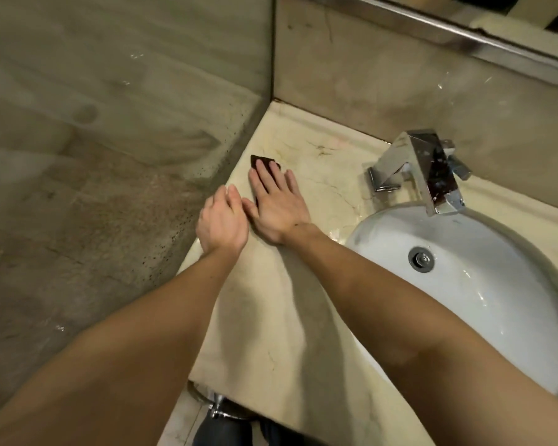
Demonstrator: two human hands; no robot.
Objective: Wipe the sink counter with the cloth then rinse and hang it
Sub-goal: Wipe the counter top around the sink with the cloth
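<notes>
The right hand [276, 206], fingers straight, presses the cloth [263, 162] by the left edge of the counter [271, 317]; the left hand [221, 223], loosely curled, seemingly holds nothing.

Dim, with a warm yellow-brown cast throughout. Lit from the upper right, to judge by soft dark shadows thrown leftward from the forearms [400, 300] onto the tabletop [255, 342]. Small bright glints on the chrome faucet [432, 169] and wet basin [484, 294]. Slightly soft overall, hazy across the left glass panel [110, 123], stretched wide toward the edges.
</notes>
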